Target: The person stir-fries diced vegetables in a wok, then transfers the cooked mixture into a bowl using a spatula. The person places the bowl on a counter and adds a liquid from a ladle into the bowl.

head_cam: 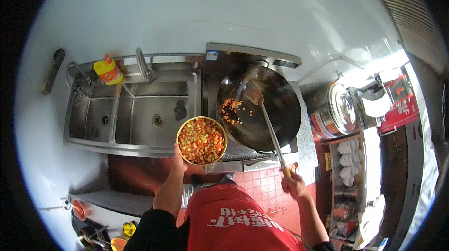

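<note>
My left hand point(180, 159) grips a round yellow-rimmed bowl point(179, 131) by its side. The bowl is filled with finely diced vegetables point(202, 140) in red, orange, pale green and brown. It is held level between the sink and the wok. In my right hand point(295, 184) is the wooden end of a long-handled wok spatula point(272, 131). The spatula's metal blade point(253, 93) rests inside a large dark wok point(277, 110). A small heap of diced vegetables point(230, 105) lies on the wok's left side, with a few loose pieces nearby.
A double-basin steel sink point(154, 102) with a faucet point(143, 65) adjoins the stove on the left. Behind the basins stands a yellow detergent jug point(107, 71). To the right are a lidded metal pot point(342, 109) and a shelf with stacked white bowls point(348, 159). Red tiles point(261, 184) lie below the counter.
</note>
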Action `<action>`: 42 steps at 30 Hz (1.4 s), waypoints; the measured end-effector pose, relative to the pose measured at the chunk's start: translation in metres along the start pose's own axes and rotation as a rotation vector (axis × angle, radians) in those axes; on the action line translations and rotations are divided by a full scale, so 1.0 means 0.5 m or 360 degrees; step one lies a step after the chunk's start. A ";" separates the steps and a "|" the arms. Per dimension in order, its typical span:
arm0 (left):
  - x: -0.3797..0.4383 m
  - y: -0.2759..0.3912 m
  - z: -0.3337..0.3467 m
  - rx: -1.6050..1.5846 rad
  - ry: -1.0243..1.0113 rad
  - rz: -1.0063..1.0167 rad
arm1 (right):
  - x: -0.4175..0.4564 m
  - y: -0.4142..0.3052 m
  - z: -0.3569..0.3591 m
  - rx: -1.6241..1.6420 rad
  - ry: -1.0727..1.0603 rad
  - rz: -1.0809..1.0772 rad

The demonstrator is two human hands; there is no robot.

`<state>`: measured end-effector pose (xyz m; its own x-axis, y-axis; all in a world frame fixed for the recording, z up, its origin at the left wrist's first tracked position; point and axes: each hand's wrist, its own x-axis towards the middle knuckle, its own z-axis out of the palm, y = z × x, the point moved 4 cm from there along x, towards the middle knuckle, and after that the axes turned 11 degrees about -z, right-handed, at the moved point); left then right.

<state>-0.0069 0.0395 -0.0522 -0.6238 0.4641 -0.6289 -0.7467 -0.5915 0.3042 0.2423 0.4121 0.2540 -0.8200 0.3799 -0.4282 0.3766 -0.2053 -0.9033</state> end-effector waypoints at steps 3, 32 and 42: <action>-0.002 -0.001 0.005 0.0027 0.0064 -0.0078 | 0.099 -0.027 0.011 -0.0508 0.0246 -0.0132; -0.001 0.003 0.027 -0.0059 -0.0349 0.0016 | 0.190 -0.077 0.022 -0.1313 0.0092 -0.0734; -0.011 0.004 0.035 0.0045 -0.0078 0.0000 | 0.159 -0.124 0.136 -0.1546 -0.0298 -0.0508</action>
<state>-0.0091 0.0472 -0.0357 -0.6339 0.4959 -0.5934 -0.7524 -0.5730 0.3249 0.1244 0.3935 0.2776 -0.9651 0.1259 -0.2297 0.2473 0.7269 -0.6407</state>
